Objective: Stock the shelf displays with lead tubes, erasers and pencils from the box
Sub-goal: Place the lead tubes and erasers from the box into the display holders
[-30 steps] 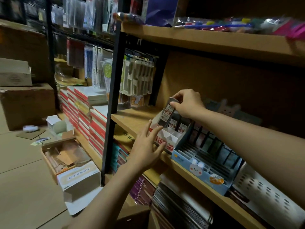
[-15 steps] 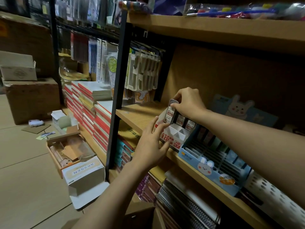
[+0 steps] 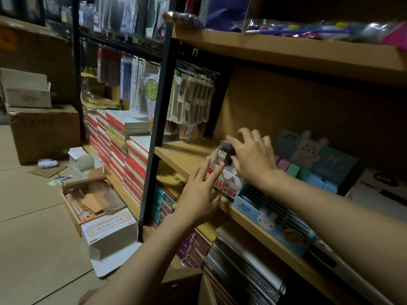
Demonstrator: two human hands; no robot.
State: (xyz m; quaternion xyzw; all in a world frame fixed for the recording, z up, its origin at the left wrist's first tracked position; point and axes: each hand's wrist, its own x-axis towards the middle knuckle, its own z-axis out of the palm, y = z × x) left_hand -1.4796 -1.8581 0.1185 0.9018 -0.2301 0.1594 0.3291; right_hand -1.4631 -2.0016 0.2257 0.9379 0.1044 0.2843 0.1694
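Two hands reach to the wooden shelf (image 3: 189, 154). The right hand (image 3: 251, 157) pinches a dark lead tube (image 3: 223, 153) with a white and red label, its thumb and fingers curled round the top of it. The tube stands up in the back of a white display box (image 3: 230, 183) with red print, which sits near the front edge of the shelf. The left hand (image 3: 199, 192) is spread wide and holds nothing; its straight fingers (image 3: 217, 172) touch the front of the white box. Just beside that box, to the right, sits a blue bunny display box (image 3: 271, 219) with dark slots. Pastel erasers (image 3: 295, 170) lie behind it. Red and white notebooks (image 3: 123, 146) are stacked on the left.
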